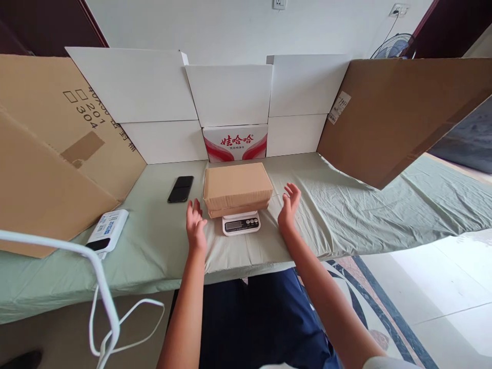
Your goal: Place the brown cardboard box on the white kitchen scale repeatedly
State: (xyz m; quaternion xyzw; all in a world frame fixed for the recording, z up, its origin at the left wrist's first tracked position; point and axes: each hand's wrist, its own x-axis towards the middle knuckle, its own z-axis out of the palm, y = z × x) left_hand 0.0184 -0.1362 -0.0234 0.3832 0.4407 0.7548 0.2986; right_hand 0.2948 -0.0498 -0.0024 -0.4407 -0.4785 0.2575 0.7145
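A closed brown cardboard box rests on top of a small white digital scale, whose display and buttons face me. The box hides the scale's platform. Just left of the box is my left hand, fingers spread and holding nothing. On the other side, my right hand is raised with its fingers apart, also without anything in it. A gap shows between each hand and the box.
Large cardboard panels stand at the left and right, with white boxes along the back. A black phone and a white power bank with a white cable lie on the green cloth.
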